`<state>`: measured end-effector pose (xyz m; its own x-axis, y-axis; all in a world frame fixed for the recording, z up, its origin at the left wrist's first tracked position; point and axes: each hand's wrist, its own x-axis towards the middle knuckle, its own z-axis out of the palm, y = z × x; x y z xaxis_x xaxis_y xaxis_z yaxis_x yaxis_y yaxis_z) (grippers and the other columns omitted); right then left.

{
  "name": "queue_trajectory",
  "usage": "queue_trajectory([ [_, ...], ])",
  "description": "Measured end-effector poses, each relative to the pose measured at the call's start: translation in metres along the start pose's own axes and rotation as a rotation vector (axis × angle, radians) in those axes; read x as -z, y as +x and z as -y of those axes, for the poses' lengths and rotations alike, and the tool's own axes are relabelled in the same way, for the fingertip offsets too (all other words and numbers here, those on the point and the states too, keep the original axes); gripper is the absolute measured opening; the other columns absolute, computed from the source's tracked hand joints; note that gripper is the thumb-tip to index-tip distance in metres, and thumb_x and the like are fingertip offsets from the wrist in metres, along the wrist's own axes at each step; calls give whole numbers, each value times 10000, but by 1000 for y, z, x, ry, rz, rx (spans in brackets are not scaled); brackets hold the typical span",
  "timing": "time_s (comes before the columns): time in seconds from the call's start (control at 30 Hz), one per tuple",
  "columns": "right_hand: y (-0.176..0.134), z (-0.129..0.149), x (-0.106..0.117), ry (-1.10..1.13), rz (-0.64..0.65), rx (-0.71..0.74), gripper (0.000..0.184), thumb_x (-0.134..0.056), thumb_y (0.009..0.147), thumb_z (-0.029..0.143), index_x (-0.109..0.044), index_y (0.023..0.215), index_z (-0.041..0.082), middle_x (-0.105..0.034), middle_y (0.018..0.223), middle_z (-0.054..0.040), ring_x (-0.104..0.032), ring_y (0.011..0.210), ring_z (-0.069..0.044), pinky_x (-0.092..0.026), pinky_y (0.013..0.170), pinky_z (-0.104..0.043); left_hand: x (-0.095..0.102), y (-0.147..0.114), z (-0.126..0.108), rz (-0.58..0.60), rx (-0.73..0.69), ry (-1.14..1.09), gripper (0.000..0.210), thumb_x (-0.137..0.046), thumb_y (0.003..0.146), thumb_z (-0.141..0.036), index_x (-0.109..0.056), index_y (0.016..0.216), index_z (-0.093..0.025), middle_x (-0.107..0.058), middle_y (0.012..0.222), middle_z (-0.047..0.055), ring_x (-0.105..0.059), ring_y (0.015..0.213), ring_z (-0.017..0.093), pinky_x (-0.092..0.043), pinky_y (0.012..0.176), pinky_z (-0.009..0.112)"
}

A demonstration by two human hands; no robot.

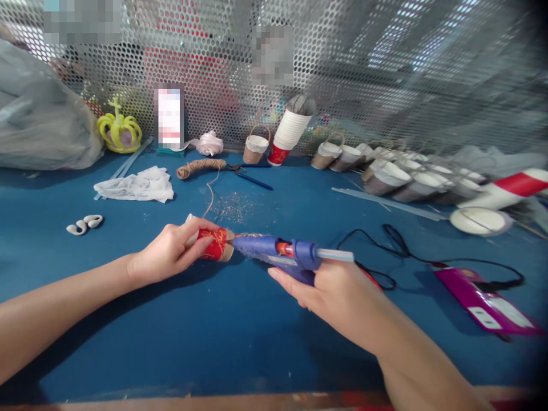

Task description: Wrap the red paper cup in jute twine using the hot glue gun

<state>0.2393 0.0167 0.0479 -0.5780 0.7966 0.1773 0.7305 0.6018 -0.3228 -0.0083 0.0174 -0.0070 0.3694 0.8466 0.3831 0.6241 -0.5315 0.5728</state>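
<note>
My left hand (177, 246) is closed around a red paper cup (217, 244) that lies on its side, its base end toward the right. Brown twine (210, 197) runs from the cup back to a twine bundle (201, 168). In my right hand (329, 288) is a blue hot glue gun (265, 251), gripped by its handle, with a clear glue stick (336, 254) sticking out of its back. The gun's nozzle meets the cup's base end; whether glue is flowing I cannot make out.
Blue-handled pliers (252, 178) lie beyond the cup. Stacked paper cups (291, 132) and several twine-wrapped cups (385, 174) stand at the back right. A black cord (398, 245) and a purple badge holder (483, 302) lie right. White earbuds (84, 224) and crumpled white fabric (137, 185) lie left.
</note>
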Motion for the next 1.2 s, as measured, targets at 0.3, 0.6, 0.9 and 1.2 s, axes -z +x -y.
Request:
queue_trajectory([
  [0.3, -1, -2, 0, -78, -54, 77, 279, -519, 823, 271, -482, 554, 210, -436, 396, 57, -402, 320, -90, -337, 367, -227, -1, 0, 0, -9, 10, 4, 228, -406, 893, -230, -535, 1052, -129, -469, 470, -85, -450, 398, 64, -365, 428, 153],
  [0.6, -2, -2, -2, -81, -68, 100, 174, -525, 821, 270, -540, 668, 189, -528, 487, 39, -455, 368, -93, -363, 397, -220, -1, 0, 0, -12, 15, 1, 223, -411, 892, -224, -536, 1044, -118, -509, 501, -72, -490, 428, 66, -376, 436, 151],
  [0.9, -1, -2, 1, -2, 20, -26, 243, -519, 799, 271, -481, 566, 213, -471, 387, 56, -431, 334, -94, -345, 372, -225, -1, 0, 1, -16, -53, 1, 216, -405, 895, -211, -517, 1054, -116, -572, 549, -45, -538, 454, 73, -385, 424, 149],
  [1.2, 6, -2, 5, 201, 110, -198, 138, -540, 790, 303, -588, 709, 203, -516, 415, 56, -526, 402, -122, -438, 437, -226, -1, -3, 2, -13, -138, -3, 220, -402, 896, -181, -490, 1089, -119, -620, 657, -8, -548, 497, 63, -389, 431, 136],
])
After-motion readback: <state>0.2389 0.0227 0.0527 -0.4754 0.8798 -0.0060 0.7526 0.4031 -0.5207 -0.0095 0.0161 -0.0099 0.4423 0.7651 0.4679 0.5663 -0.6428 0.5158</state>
